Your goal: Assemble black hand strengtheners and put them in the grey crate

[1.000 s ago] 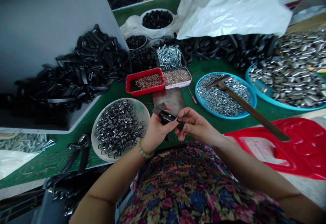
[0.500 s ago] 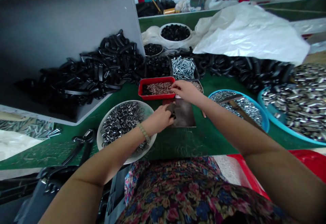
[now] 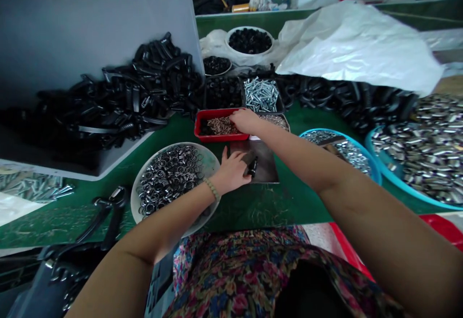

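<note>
At red tray (image 3: 217,138) edge: right hand (image 3: 246,121) | plate (image 3: 268,174): left hand (image 3: 231,173) holding black part (image 3: 253,166)

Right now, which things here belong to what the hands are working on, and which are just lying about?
In use: left hand gripping the black part on the metal plate; right hand in the red tray of pins.
Lying about: bowl of rings, blue bowl of nuts, black handle pile, screws, pliers, plastic sheet.
</note>
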A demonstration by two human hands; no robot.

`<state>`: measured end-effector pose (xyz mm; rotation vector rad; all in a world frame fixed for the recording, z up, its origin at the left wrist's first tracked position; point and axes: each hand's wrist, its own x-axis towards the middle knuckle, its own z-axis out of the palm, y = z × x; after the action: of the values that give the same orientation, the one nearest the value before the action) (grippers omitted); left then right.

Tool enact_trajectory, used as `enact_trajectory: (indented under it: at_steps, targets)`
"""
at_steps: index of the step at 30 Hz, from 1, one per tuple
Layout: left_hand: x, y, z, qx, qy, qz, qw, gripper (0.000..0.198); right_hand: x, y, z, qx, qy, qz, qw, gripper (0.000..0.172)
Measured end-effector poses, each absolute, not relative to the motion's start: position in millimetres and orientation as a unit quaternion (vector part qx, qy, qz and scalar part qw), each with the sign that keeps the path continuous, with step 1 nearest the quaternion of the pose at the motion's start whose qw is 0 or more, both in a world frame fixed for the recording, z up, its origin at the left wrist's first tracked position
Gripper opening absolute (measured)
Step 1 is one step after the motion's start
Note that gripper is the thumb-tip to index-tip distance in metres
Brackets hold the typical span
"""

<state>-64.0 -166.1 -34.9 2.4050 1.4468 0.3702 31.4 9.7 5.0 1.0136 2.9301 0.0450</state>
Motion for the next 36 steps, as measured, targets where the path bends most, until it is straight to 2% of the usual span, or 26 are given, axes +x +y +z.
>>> enact_trajectory:
  at_steps: [5, 8, 12, 16, 18, 21, 28, 32, 34, 36]
  targets:
    - [-59.2, -162.4, -36.8, 0.836, 0.506, 0.131, 0.166, 0.065, 26.8, 6.9, 10.0, 0.347, 0.938, 0.007, -0.002, 0.025]
    - [-58.2, -163.1, -37.6, 0.828, 0.518, 0.138, 0.167, 0.063, 39.7, -6.3, 18.6, 0.387, 0.919, -0.026, -0.066, 0.031]
    - [-57.4, -164.6, -37.1, 0.821, 0.523, 0.15, 0.17, 0.061, 82.9, -44.7, 16.0, 0.39, 0.882, -0.183, -0.188, 0.019]
    - [-56.2, -165.8, -33.4, 0.818, 0.525, 0.159, 0.174, 0.058, 124.2, -85.8, -4.2, 0.409, 0.827, -0.347, -0.167, 0.018]
    - [-55.3, -166.2, -32.0, 0.812, 0.533, 0.162, 0.175, 0.058, 133.3, -97.2, -12.2, 0.445, 0.793, -0.388, -0.148, 0.016]
    - [-54.2, -166.6, -31.7, 0.807, 0.541, 0.166, 0.173, 0.06, 135.0, -101.8, -17.4, 0.46, 0.814, -0.332, -0.123, 0.013]
    - [-53.0, -167.6, -33.2, 0.806, 0.541, 0.174, 0.164, 0.063, 120.8, -109.3, -29.4, 0.395, 0.913, -0.07, -0.074, 0.021]
    - [-52.4, -167.3, -30.8, 0.807, 0.546, 0.163, 0.156, 0.055, 137.1, -117.9, -25.1, 0.345, 0.936, -0.005, -0.067, 0.026]
    - [-52.3, -166.9, -30.1, 0.807, 0.547, 0.16, 0.156, 0.05, 169.1, -121.6, -18.7, 0.411, 0.907, 0.033, -0.085, 0.031]
    - [-52.1, -166.4, -30.1, 0.81, 0.542, 0.158, 0.155, 0.049, 212.7, -125.6, -13.0, 0.541, 0.832, 0.095, -0.08, 0.037]
